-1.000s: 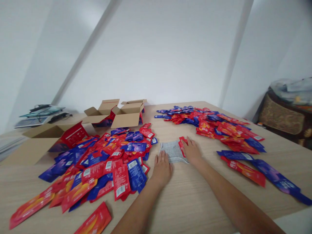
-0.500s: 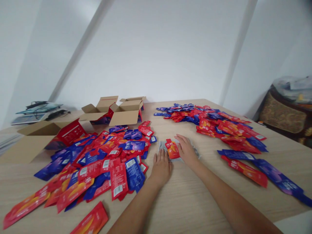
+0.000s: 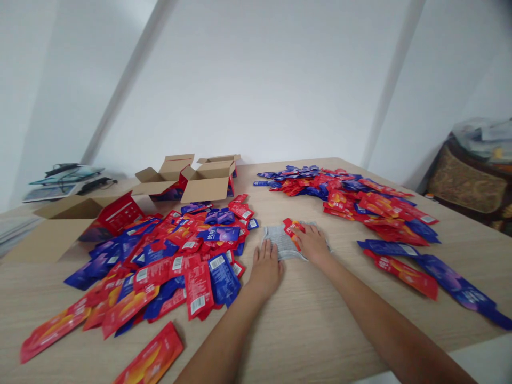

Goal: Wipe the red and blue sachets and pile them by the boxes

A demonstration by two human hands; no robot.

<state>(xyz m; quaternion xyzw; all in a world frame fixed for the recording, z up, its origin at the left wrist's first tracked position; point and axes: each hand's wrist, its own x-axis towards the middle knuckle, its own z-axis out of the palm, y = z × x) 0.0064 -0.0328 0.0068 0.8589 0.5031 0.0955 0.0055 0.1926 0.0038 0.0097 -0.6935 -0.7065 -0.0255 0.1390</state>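
A folded grey cloth (image 3: 279, 241) lies on the table in front of me. My left hand (image 3: 265, 270) rests flat at its near left edge, fingers stretched forward. Over the cloth's right half, my right hand (image 3: 312, 244) has its fingers closed on a red sachet (image 3: 292, 226), which sits tilted on the cloth. The sachet's right side is hidden under that hand. Close by on the left spreads a pile of red and blue sachets (image 3: 196, 250).
Another sachet heap (image 3: 340, 194) covers the back right. Blue sachets (image 3: 452, 280) and a red one (image 3: 404, 274) lie nearer on the right. Open cardboard boxes (image 3: 206, 189) stand at the back left, one more box (image 3: 52, 234) nearer. Papers and cables (image 3: 64, 178) are far left.
The red sachet has turned and shifted right with my right hand, baring more of the cloth's left part. My left hand stays almost in place.
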